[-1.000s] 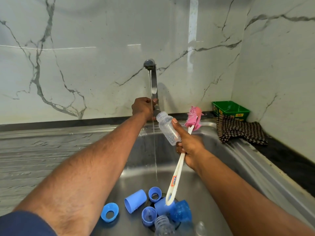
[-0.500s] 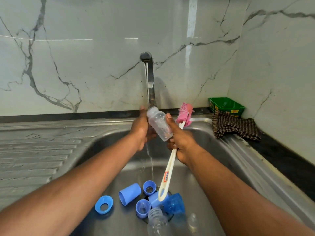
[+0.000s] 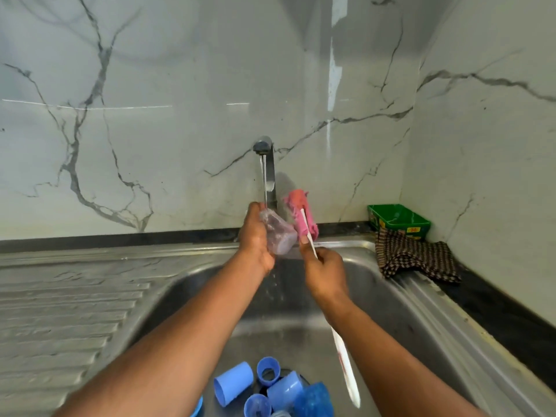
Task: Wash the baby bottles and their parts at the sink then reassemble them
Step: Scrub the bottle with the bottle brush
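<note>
1. Holding a clear bottle (image 3: 281,237) under the running tap (image 3: 264,164) in the middle of the frame, the left hand (image 3: 255,239) wraps its fingers round the bottle's side; the bottle is tilted, its mouth up toward the stream, and it is blurred.
2. Just right of it, the right hand (image 3: 325,272) grips the white handle of a bottle brush (image 3: 301,216); the pink brush head points up beside the bottle, and the handle's long end reaches down toward the lower right.
3. Water falls from the tap onto the bottle and splashes below the hands into the steel sink (image 3: 186,296).
4. At the bottom centre, on the sink floor, lie blue caps and rings (image 3: 233,383), bunched together near the drain.
5. At the right, a checked cloth (image 3: 415,257) lies on the sink edge, touching a green box (image 3: 397,219) in the corner.
</note>
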